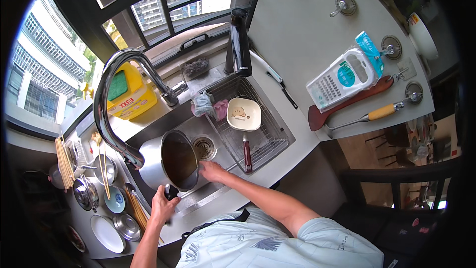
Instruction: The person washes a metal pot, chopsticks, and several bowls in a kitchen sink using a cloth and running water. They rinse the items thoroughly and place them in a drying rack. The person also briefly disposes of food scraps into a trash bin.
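Note:
A deep metal pot (150,162) lies tilted over the left part of the stainless steel sink (189,206), its mouth towards the drain (204,148). Brown shows inside it; whether that is liquid or a stained wall I cannot tell. My left hand (163,206) grips the pot's black handle (171,192). At the right edge of the rim is my right hand (212,171), fingers curled against it and the fingertips partly hidden. Above the pot arches a chrome faucet (102,93), its spout end close to the pot's side.
A cream square pan (243,113) with a dark red handle sits on the wire rack (273,137) at right. Cloths (202,104) hang at the divider. Bowls (108,233), lids and chopsticks crowd the left counter. A yellow detergent jug (139,98) and black dispenser (240,44) stand behind.

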Demonstrator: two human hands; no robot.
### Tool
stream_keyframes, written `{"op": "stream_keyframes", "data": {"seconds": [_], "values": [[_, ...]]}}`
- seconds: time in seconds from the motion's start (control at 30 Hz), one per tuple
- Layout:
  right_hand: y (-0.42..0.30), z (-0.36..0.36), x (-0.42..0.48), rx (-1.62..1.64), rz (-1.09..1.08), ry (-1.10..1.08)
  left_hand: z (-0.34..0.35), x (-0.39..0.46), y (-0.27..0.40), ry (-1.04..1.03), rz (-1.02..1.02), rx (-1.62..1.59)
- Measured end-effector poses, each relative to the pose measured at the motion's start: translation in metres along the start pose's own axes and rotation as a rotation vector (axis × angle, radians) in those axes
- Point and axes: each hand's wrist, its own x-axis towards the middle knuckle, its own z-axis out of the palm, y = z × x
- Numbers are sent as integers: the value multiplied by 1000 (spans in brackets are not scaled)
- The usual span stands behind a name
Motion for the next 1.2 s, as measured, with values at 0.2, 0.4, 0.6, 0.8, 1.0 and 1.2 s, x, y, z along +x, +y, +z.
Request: {"op": "stream_keyframes", "data": {"seconds": [0.2, 0.4, 0.6, 0.8, 1.0, 1.2], "values": [[17, -2, -20, -52, -44, -121, 26, 24, -10, 41, 58, 255], [7, -9, -30, 19, -44, -81, 33, 18, 5, 66, 156, 392], [2, -6, -32, -116, -49, -112, 41, 12, -2, 78, 300, 496], [15, 9, -27, -246, -143, -77, 40, 13, -16, 170, 468, 637], [5, 1, -35, -253, -143, -75, 15, 17, -37, 260, 458, 721], [11, 6, -27, -228, -132, -118, 9, 17, -46, 198, 371, 497]]}}
